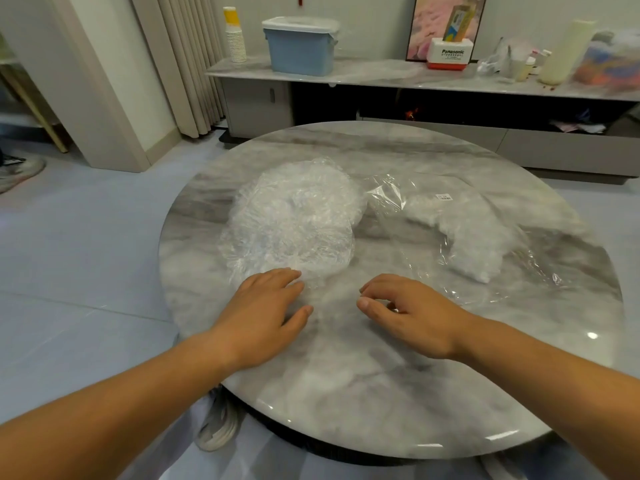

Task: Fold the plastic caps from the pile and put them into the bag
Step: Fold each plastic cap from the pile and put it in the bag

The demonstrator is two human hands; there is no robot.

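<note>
Marble table [346, 393] — beyond it a blue bin [300, 53], stacked paper cups [236, 43].

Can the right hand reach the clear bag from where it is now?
Likely yes. The right hand is low over the table, right beside the bag, whose near clear edge lies next to its fingers. Nothing stands between them; the pile of caps is off to the left.
</note>
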